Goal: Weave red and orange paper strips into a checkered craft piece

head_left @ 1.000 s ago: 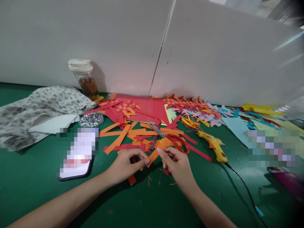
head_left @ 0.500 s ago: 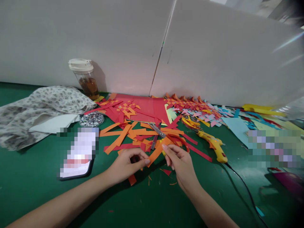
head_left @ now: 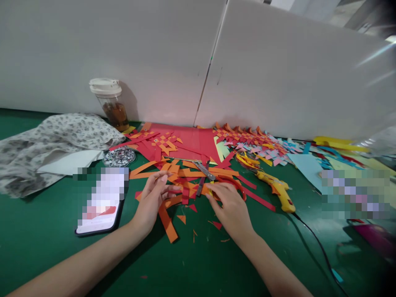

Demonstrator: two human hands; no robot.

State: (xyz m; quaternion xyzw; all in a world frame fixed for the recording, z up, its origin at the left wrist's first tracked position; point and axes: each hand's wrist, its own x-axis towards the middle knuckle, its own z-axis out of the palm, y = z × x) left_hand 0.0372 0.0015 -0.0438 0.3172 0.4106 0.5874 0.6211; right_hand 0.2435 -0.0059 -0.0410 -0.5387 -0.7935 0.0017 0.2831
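Observation:
My left hand (head_left: 151, 202) hovers over the orange paper strips (head_left: 168, 227) left of centre. Its fingers are loosely curled and apart, with no paper visibly gripped. My right hand (head_left: 232, 210) reaches over the handles of the scissors (head_left: 230, 181), which have red-orange loops and lie with blades pointing away. The thumb and forefinger there stand apart near a bit of yellow; whether they touch the handle I cannot make out. Red paper strips (head_left: 260, 200) lie mixed with the orange ones. Small paper scraps (head_left: 182, 219) are scattered between the hands.
A yellow glue gun (head_left: 278, 189) with a black cord lies at right. At left are a phone (head_left: 103, 202), a patterned cloth (head_left: 77, 128) and a lidded drink cup (head_left: 113, 105). Woven paper fish (head_left: 165, 142) rest on red sheets (head_left: 192, 140) by the wall.
The orange strip held between both hands is no longer in them. My left hand has moved left and away, its fingers loosened. My right hand has turned palm-down over the scissors.

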